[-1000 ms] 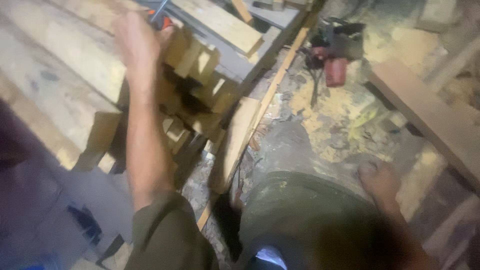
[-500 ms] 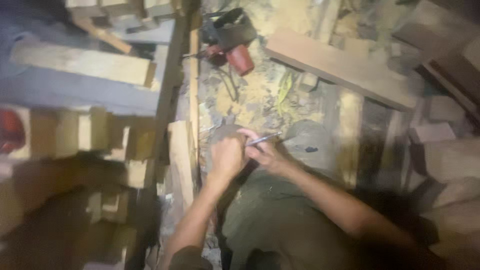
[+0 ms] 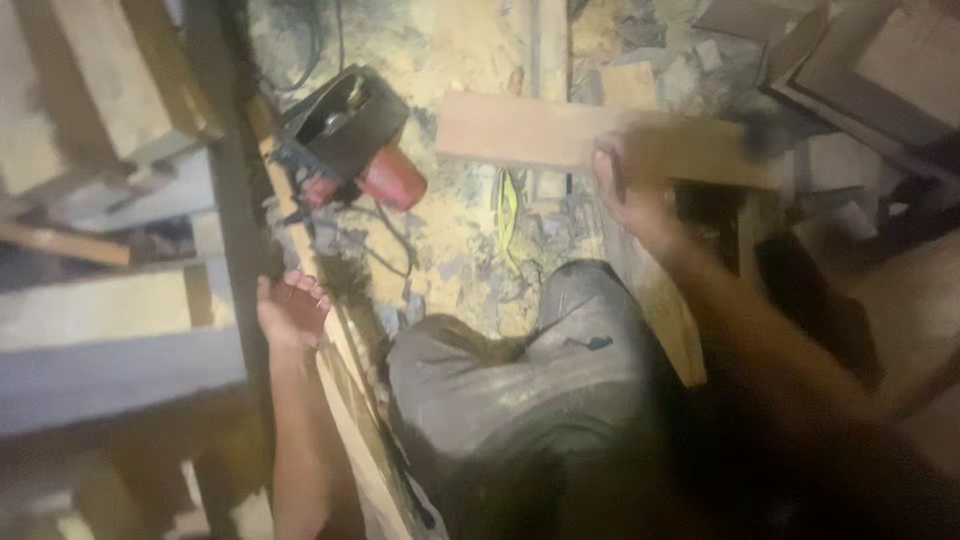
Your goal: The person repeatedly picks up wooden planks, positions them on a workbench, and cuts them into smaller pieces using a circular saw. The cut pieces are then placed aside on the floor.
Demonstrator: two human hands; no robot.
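My right hand [image 3: 628, 192] reaches forward and grips the edge of a pale wooden plank [image 3: 520, 130] that lies across the sawdust-covered floor; the hand is blurred by motion. Down at the left, my left hand [image 3: 290, 312] rests palm down with its fingers slightly bent on a thin wooden strip [image 3: 345, 400], which runs along the dark edge of a bench [image 3: 225, 200]. It holds nothing. My knee in grey trousers [image 3: 520, 370] sits between the two arms.
A red and black power tool [image 3: 360, 140] with its cord lies on the floor beyond my left hand. Stacked timber [image 3: 100, 100] fills the left side, more boards and blocks [image 3: 880, 70] the upper right. Sawdust and scraps [image 3: 470, 230] cover the floor.
My hands were together over my knee, with a pen in the right one. They have parted: the right went forward to the plank, the left out to the strip by the bench.
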